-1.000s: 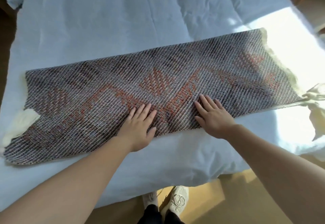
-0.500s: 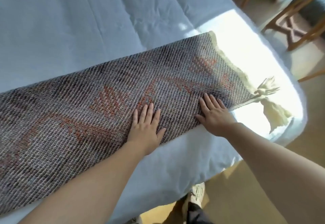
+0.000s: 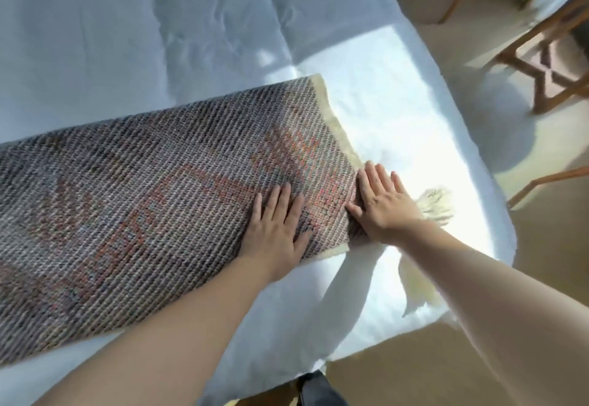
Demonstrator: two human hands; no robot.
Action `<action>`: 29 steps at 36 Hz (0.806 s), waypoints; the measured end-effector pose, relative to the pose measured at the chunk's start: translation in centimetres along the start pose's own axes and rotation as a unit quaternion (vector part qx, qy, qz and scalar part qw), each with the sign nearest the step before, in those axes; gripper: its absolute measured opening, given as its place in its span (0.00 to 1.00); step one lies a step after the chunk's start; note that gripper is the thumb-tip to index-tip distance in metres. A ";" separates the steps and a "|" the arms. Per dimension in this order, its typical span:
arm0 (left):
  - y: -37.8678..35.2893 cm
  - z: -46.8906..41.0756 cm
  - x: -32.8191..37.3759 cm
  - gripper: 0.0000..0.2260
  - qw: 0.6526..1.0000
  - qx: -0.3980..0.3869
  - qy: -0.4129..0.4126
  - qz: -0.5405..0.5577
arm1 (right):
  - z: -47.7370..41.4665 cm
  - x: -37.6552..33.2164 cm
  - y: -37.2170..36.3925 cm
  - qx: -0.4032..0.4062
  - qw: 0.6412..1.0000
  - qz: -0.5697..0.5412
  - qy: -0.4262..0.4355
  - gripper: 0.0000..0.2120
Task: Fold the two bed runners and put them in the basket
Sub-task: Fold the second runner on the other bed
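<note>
At the near edge, a dark shape (image 3: 322,388), too blurred to identify, is showing just below the overhanging white bed cover (image 3: 95,55), with tan floor (image 3: 414,373) to its right. Two bare forearms are reaching from the near edge toward the far right. The left hand (image 3: 275,230) is lying flat, palm down, fingers spread and extended, pressing on the bed runner (image 3: 143,198) near its right end and gripping nothing. The right hand (image 3: 381,204) is lying just beside it, also open and flat with fingers straight, resting across the runner's right edge so that the fingertips are reaching onto the sunlit bed cover; it is holding nothing either. The bed runner is lying spread on the bed, running from the left edge of the view toward the right; it is a coarse woven cloth in grey and lilac diagonal ribs with an orange-red geometric pattern and a pale cream border along its right end. A cream tassel (image 3: 435,206) is lying on the bed just right of the right hand, and another cream fringe (image 3: 417,284) is hanging nearer, beside the right forearm. No basket and no readable writing are showing. Farther right, wooden chair legs (image 3: 541,55) are standing on the floor, well apart from the bed.
</note>
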State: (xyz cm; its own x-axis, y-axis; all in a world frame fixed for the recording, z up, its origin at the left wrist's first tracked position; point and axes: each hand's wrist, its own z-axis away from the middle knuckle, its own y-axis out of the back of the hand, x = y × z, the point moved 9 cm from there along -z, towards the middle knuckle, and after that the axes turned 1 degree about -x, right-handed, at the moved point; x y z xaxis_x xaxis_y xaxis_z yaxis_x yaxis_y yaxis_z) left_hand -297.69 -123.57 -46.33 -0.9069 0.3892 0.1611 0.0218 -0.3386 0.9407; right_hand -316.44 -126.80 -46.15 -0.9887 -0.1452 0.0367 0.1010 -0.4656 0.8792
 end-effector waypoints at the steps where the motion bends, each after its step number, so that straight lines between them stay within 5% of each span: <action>1: 0.0 -0.3 0.6 0.31 1.000 -0.005 0.000 0.004 | -0.2 0.2 0.5 -0.003 1.000 0.003 0.013 0.42; 9: 0.9 -0.9 4.7 0.28 0.998 -0.048 -0.013 0.041 | -2.5 2.3 6.0 -0.027 0.997 -0.056 0.038 0.30; 19: 4.4 -4.9 9.7 0.24 0.998 0.009 -0.003 0.056 | -8.6 1.5 14.0 0.063 0.989 -0.090 0.096 0.25; 29: 4.7 -10.0 11.2 0.24 0.952 -0.009 0.289 0.106 | -17.4 -1.8 16.4 0.062 0.962 -0.178 0.197 0.21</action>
State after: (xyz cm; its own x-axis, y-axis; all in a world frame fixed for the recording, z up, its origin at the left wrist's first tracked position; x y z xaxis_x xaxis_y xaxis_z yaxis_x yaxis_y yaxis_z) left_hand -311.99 -129.37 -43.06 -0.9631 -0.2232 0.1507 0.2272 -0.3728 0.8996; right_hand -311.10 -149.35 -40.10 -0.8365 -0.3270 -0.4397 -0.2751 -0.4432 0.8531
